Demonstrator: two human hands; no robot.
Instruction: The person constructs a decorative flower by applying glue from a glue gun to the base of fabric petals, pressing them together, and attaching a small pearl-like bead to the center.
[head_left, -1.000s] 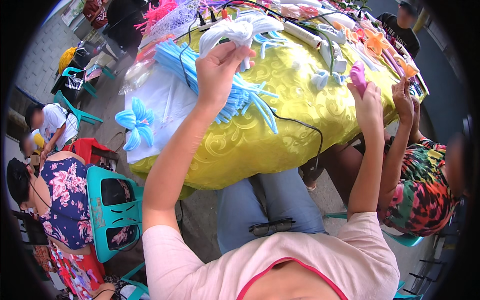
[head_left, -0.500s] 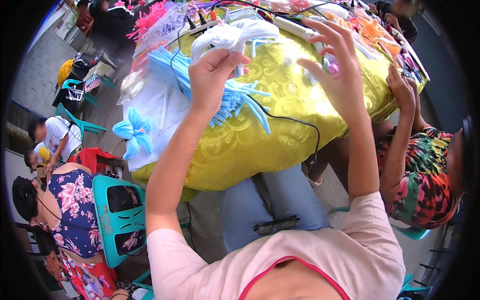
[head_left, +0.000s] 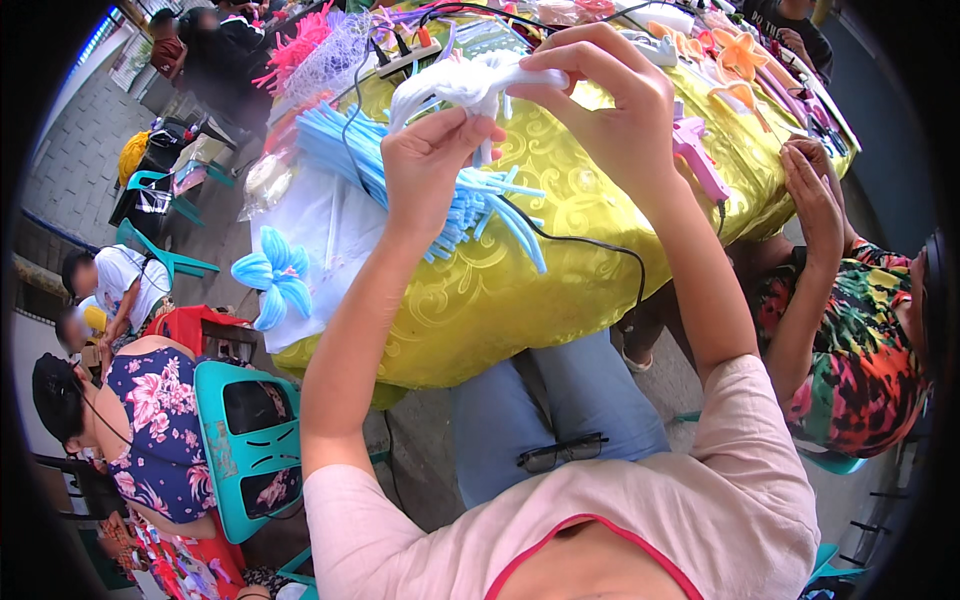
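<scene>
A white fuzzy flower point(head_left: 450, 82), seemingly made of pipe cleaners, is held up over the table. My left hand point(head_left: 432, 165) pinches it from below, thumb against fingers. My right hand point(head_left: 630, 110) has its thumb and fingers closed on the petal at the flower's right side. Beneath the left hand and wrist lies a bundle of light blue pipe cleaners point(head_left: 345, 150), their cut ends fanning to the right. A finished-looking blue flower point(head_left: 272, 278) rests on a white sheet point(head_left: 325, 225) to the left.
The table wears a shiny yellow cloth point(head_left: 480, 320). A pink hot glue gun point(head_left: 697, 155), orange flowers point(head_left: 740, 52) and a power strip point(head_left: 412, 58) are on it. A black cord point(head_left: 590, 242) crosses the front. A co-worker's hand point(head_left: 812, 195) is at the right edge; a green chair point(head_left: 245, 440) stands left.
My right hand, spread and raised apart before, has come left and closed on the white flower's petal. The pink glue gun has come into view. My left hand keeps its pinch.
</scene>
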